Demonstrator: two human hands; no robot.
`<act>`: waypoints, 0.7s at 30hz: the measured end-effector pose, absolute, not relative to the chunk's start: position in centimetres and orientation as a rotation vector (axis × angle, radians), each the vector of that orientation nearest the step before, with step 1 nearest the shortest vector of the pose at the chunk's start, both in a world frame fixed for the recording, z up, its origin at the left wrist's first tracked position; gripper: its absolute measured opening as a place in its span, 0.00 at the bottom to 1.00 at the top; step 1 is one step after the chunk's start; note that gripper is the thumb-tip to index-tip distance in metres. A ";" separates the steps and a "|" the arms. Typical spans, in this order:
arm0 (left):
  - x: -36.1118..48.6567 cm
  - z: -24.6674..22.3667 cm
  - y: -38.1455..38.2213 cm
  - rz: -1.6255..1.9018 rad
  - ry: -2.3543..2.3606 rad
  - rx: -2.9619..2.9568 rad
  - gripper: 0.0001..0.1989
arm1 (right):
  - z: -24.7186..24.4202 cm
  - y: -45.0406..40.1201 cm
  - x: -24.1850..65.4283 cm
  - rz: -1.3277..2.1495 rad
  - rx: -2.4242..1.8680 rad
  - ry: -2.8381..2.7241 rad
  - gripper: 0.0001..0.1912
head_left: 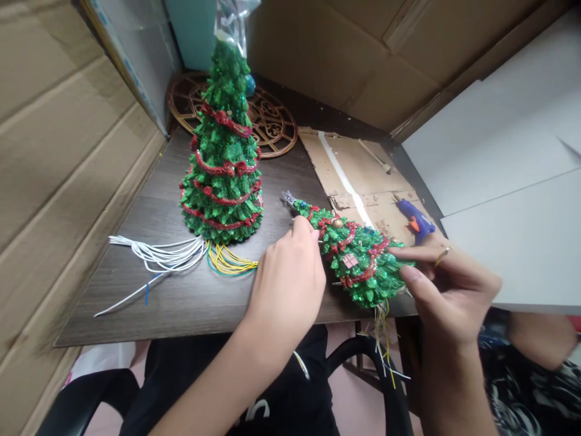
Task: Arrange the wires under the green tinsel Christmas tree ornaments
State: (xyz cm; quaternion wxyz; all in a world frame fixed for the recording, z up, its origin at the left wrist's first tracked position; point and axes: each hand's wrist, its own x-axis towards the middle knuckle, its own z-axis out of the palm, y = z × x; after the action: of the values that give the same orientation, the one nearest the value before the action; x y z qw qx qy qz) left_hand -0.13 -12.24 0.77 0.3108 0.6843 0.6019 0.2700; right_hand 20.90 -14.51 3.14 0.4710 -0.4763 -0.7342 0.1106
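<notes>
At the near edge of the table (281,309), between both hands, small tree (358,260) lying aslant, star tip toward upper left, base toward lower right. Green, glittery; red garlands, gold ball, pink parcel. Thin yellow and white wires (385,345) hang from its base past the table edge.

Left hand (288,272): back up, fingers curled, thumb and fingertips drawn in and clamped on the upper flank, just below the tip. Exact contact partly hidden by the hand itself. Right hand (447,290): ring on one finger; forefinger and thumb clamped on the base end. Hands apart from each other, tree spanning the space.

Left of it, big tree (222,169) upright on the table, same green with red garlands, clear bag (233,21) over its top. At its foot, white wires (167,254) fanned to the left, yellow wires (229,260) to the right, reaching near the left hand. Behind it, a round openwork disc (276,124), flat.

Right rear, cardboard (358,175) with a pale strip across; on it a stick (374,156) and, toward its right edge, a purple glue gun (415,219), orange trigger, near the small tree's base. Lower right, another person's forearm (542,339), well apart from the tree.
</notes>
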 end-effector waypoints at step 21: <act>1.1 -0.1 -9.8 1.149 1.429 1.475 0.11 | 3.0 -14.1 20.5 0.250 -1.153 -1.778 0.05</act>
State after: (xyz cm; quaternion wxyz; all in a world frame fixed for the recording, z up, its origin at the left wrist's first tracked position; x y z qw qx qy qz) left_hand 1.05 -9.82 -0.09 0.3839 0.5789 0.5608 0.4506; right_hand 20.50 -14.07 2.98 0.4829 -0.4734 -0.7295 0.1025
